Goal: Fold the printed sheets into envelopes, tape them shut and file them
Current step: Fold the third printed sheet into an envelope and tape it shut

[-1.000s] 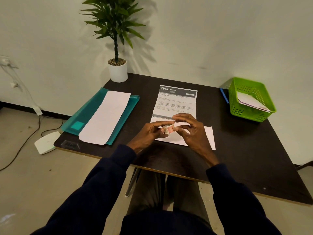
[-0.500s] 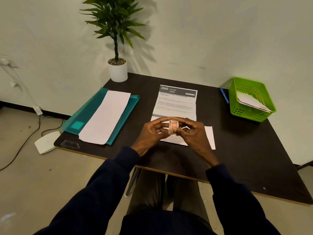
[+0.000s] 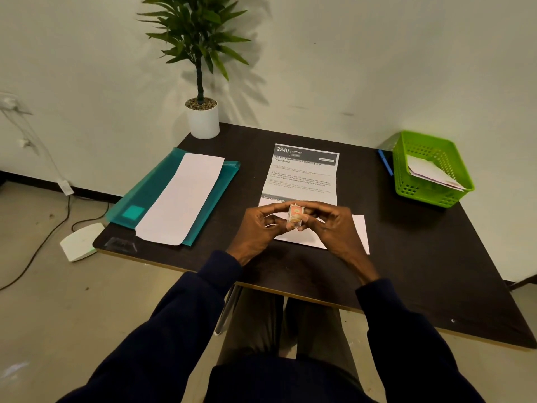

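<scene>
A dark table with a pale front edge stands against a plain off-white wall. At its 11 o'clock corner a potted plant throws leafy shadows on the wall. At 9 o'clock, the greyish floor carries a black cable and a flat white device.

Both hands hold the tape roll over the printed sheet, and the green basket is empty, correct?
No: the head view shows white papers in the green basket. Otherwise right: left hand and right hand hold the tape roll over the printed sheet.
</scene>
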